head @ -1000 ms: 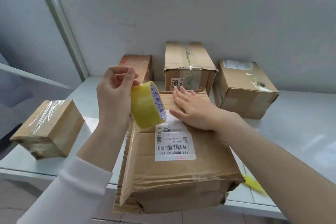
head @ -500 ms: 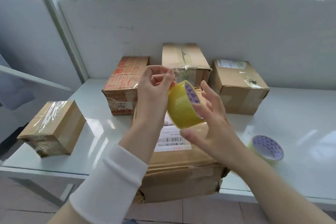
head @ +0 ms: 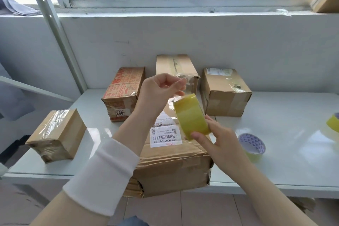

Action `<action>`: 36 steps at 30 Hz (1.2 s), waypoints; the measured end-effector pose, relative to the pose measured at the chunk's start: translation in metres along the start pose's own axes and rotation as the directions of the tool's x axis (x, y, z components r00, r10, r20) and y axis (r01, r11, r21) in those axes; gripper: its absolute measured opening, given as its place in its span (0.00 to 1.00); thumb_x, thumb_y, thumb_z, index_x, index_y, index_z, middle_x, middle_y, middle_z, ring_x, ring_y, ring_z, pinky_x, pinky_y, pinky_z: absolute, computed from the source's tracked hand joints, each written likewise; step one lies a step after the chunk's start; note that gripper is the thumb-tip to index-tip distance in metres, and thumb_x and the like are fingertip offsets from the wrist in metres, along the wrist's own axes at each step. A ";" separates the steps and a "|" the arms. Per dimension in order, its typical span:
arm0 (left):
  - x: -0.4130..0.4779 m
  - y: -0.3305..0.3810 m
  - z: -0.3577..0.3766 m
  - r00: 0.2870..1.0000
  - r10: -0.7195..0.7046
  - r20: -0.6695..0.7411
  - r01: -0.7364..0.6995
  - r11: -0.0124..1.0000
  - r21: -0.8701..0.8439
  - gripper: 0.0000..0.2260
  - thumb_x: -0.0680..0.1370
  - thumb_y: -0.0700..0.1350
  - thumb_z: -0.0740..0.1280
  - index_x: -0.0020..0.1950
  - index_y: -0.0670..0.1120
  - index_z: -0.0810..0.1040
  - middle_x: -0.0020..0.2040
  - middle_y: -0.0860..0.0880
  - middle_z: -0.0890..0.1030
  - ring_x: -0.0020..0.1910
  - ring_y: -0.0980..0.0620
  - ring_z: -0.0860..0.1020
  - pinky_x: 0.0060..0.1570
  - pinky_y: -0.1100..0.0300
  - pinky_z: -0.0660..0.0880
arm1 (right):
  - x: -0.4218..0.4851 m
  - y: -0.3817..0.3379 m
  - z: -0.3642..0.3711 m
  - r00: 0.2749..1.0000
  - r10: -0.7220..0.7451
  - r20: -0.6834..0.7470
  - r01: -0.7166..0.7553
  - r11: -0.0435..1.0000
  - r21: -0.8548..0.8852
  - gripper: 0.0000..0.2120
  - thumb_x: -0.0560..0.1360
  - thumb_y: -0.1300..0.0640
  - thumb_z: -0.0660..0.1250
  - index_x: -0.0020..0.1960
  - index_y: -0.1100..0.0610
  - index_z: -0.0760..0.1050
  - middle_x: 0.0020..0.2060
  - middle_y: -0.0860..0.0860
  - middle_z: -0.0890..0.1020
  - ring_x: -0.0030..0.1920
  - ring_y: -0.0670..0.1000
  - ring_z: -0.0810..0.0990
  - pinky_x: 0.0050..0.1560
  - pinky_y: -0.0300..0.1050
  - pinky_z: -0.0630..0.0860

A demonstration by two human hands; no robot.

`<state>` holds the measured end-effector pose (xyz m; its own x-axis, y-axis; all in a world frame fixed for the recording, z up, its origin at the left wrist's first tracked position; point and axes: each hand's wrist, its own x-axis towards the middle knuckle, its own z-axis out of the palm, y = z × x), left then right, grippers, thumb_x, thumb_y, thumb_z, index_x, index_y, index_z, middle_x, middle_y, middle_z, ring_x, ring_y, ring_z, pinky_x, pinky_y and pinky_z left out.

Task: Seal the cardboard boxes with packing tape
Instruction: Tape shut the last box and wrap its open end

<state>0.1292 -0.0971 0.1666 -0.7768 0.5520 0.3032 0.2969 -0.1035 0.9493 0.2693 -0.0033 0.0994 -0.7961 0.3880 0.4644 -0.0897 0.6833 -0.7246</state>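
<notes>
Our right hand (head: pixel 218 141) grips the yellow tape roll (head: pixel 190 117) from below. Our left hand (head: pixel 161 90), just above it and to its left, pinches what looks like the tape end (head: pixel 187 88). The box (head: pixel 174 167) to be sealed lies directly beneath both hands, nearer the right one, with its long side running away from us. It is brown, creased and dented, with a white label (head: pixel 165 136) on top. Its near end overhangs the surface (head: pixel 293 152).

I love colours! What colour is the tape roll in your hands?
See-through yellow. The tape roll shows best in the head view, the only one here.
</notes>
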 end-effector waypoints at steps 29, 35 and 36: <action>0.117 0.007 -0.027 0.996 0.075 -0.040 -0.071 0.994 0.078 0.05 0.74 0.46 0.71 0.40 0.49 0.78 0.36 0.55 0.83 0.36 0.60 0.82 0.34 0.69 0.74 | 0.030 -0.030 -0.009 0.885 0.465 0.027 -0.440 0.815 0.376 0.19 0.68 0.43 0.60 0.38 0.59 0.76 0.24 0.50 0.81 0.25 0.45 0.79 0.25 0.32 0.71; 0.145 -0.081 -0.026 0.947 -0.321 0.025 0.311 0.931 0.190 0.07 0.72 0.48 0.73 0.43 0.46 0.82 0.35 0.54 0.83 0.29 0.61 0.77 0.33 0.69 0.73 | 0.039 -0.025 -0.002 0.831 0.475 0.290 -0.556 0.683 0.474 0.08 0.73 0.54 0.64 0.49 0.56 0.78 0.37 0.51 0.86 0.38 0.47 0.84 0.40 0.42 0.79; 0.148 -0.092 -0.024 0.946 -0.324 0.015 0.315 0.928 0.200 0.06 0.71 0.49 0.74 0.40 0.46 0.82 0.32 0.54 0.83 0.27 0.62 0.76 0.33 0.68 0.72 | 0.042 -0.024 -0.001 0.830 0.478 0.288 -0.557 0.680 0.476 0.08 0.73 0.54 0.64 0.48 0.55 0.79 0.37 0.51 0.86 0.38 0.48 0.84 0.41 0.43 0.80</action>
<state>-0.0263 -0.0253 0.1262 -0.8225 0.5684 -0.0223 0.1418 0.2429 0.9596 0.2389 -0.0027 0.1367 -0.8758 0.4704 -0.1079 0.0976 -0.0462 -0.9941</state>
